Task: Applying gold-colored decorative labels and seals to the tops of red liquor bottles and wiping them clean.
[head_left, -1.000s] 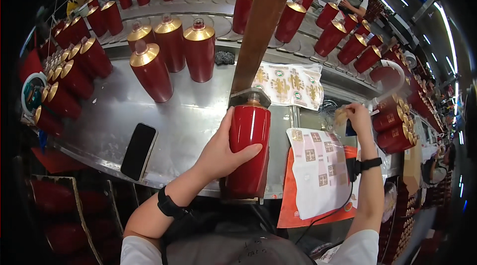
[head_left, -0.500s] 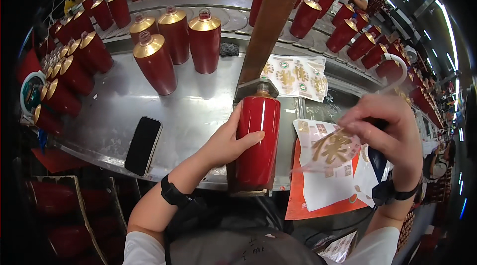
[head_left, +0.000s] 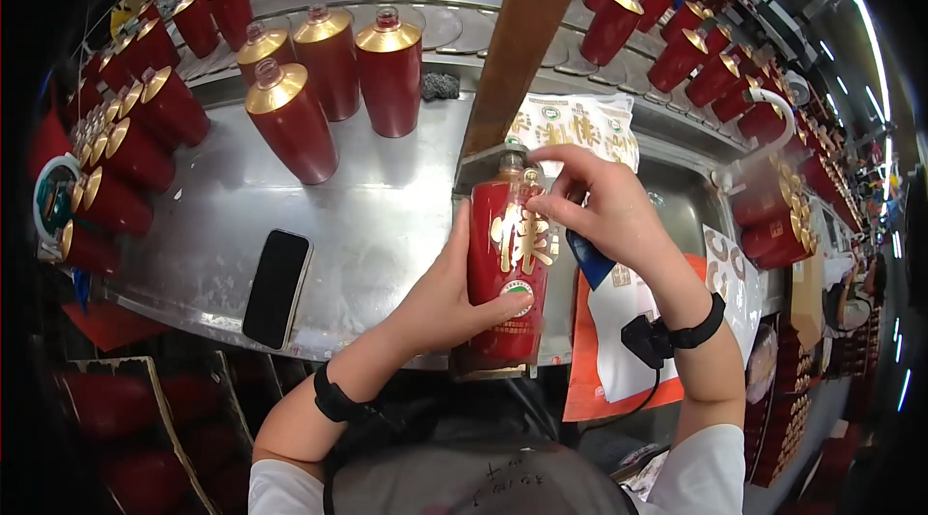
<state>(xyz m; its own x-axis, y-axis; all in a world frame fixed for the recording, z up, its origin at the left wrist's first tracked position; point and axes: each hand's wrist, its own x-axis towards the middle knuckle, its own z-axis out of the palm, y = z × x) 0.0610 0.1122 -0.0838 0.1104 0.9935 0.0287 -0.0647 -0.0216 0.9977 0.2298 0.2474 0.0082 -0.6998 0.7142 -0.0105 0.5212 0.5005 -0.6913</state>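
A dark red bottle [head_left: 488, 211] with a clear neck leans in front of me, its top against a metal bracket at the wooden post. My left hand [head_left: 440, 288] is wrapped round its left side, thumb across the lower front. A clear decal [head_left: 522, 240] with a large gold character and a green-and-white round mark lies over the bottle's front. At its upper right edge is my right hand [head_left: 609, 211], thumb and fingers closing on the film. From under that palm juts a flat blue piece [head_left: 590, 259], apparently held in the curled fingers, which are partly hidden.
Several red bottles with gold shoulders stand to the left [head_left: 290, 124], with more on the conveyor [head_left: 445, 27] behind. A black phone [head_left: 277, 288] lies on the metal table. The wooden post [head_left: 532, 42] rises beyond the bottle. Decal sheets [head_left: 590, 119] and orange-backed paper [head_left: 619, 360] lie right.
My right hand has moved left from above the paper stack to the bottle, bringing the decal onto its front. The left hand keeps its hold on the bottle.
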